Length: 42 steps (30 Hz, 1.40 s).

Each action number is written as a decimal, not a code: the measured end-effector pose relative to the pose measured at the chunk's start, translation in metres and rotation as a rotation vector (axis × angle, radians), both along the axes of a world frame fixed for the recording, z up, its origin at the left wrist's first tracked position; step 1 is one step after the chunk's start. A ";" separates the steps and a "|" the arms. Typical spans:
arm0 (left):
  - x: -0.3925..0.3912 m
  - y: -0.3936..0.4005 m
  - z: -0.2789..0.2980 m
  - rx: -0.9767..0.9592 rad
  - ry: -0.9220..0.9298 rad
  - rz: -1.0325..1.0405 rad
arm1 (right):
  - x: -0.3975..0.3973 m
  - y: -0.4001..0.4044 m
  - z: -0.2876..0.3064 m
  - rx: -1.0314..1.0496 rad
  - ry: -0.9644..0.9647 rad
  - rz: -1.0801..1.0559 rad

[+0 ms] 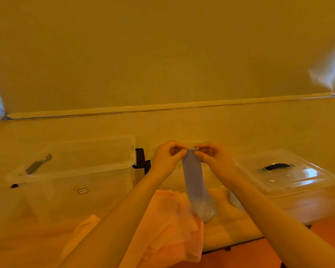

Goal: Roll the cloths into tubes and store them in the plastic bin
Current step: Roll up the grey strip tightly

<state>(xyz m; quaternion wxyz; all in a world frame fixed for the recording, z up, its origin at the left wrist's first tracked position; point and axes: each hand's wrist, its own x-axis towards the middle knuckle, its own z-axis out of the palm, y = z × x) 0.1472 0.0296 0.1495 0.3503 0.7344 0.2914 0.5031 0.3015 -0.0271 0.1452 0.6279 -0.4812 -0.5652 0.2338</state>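
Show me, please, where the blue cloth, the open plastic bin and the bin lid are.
blue cloth (194, 182): head view, middle of the hanging strip.
open plastic bin (74, 169): head view, front rim.
bin lid (298, 182): head view, flat clear top.

Left: I see the plastic bin (72, 171).
Right: its lid (290, 175).
Between: my hands, cloth (195, 186) hanging above the cloth pile (162, 219).

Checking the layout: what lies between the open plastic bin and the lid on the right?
In the head view, between the bin and the lid, both hands hold up a blue cloth; a black latch adjoins the bin.
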 end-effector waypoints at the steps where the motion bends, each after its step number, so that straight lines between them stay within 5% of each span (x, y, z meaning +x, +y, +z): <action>1: -0.004 0.001 0.001 -0.006 -0.010 0.003 | -0.004 0.001 0.002 -0.004 0.013 0.013; 14: -0.033 0.006 0.064 0.075 -0.072 0.060 | -0.035 0.012 0.070 0.060 0.013 0.046; 29: -0.044 0.021 0.018 -0.072 0.089 0.046 | -0.036 0.023 0.019 -0.103 0.030 0.115; 42: -0.043 0.023 0.012 -0.214 -0.016 -0.032 | -0.031 0.029 0.008 -0.134 0.112 0.180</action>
